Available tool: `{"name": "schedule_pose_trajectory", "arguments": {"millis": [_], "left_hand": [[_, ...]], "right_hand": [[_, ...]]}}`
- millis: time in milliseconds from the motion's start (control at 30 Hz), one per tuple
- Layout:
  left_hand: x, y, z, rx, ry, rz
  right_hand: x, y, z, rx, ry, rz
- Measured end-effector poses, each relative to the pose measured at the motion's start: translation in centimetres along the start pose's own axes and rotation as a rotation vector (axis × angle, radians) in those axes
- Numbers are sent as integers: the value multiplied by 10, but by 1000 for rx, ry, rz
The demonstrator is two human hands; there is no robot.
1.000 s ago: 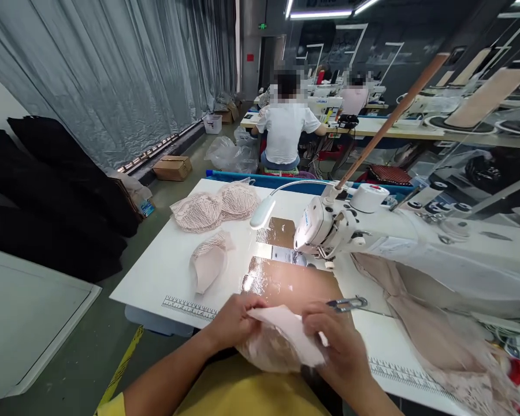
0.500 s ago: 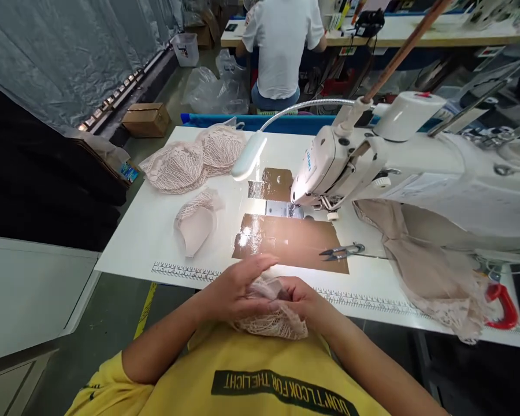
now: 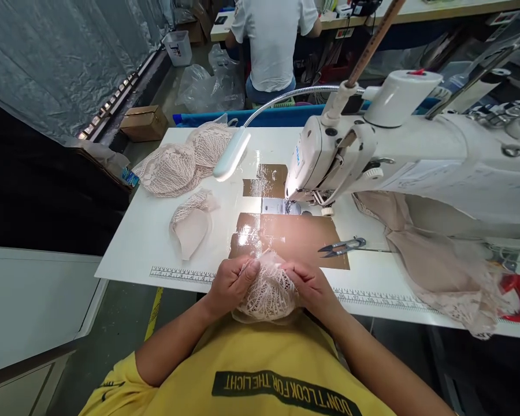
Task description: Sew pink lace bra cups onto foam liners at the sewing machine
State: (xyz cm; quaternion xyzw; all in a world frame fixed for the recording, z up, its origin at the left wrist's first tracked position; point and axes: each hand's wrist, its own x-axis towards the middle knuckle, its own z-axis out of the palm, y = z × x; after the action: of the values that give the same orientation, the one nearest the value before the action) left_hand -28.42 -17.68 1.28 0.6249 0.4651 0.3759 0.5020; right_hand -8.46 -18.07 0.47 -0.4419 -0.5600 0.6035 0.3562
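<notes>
the left forearm [image 3: 179, 338] slants inward from the lower left and the right forearm [image 3: 368, 349] from the lower right, the wrists converging in front of the torso. the left hand [image 3: 230, 289] is curled, its thumb [image 3: 250, 270] stretched out on top in a pinch. the right hand [image 3: 315, 290] pinches too, its fingers [image 3: 298, 274] pointing toward the left hand. the hands are near each other, apart.

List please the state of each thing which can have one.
Beige lace-covered cup: held, lace upward
Left hand: gripping this cup
Right hand: also gripping it
Grey metal thread snips: blades apart
Pale slim gooseneck lamp: lit
White sewing machine: unclear whether running
Brown cardboard box: appears shut
</notes>
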Motion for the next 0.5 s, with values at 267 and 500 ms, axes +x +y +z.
{"name": "schedule_pose_trajectory", "arguments": {"millis": [267, 500], "left_hand": [[5, 0, 0, -466, -46, -318], [-7, 4, 11, -1038, -165, -460]], "right_hand": [[-3, -4, -3, 131, -73, 39], [-1, 4, 6, 101, 276, -42]]}}
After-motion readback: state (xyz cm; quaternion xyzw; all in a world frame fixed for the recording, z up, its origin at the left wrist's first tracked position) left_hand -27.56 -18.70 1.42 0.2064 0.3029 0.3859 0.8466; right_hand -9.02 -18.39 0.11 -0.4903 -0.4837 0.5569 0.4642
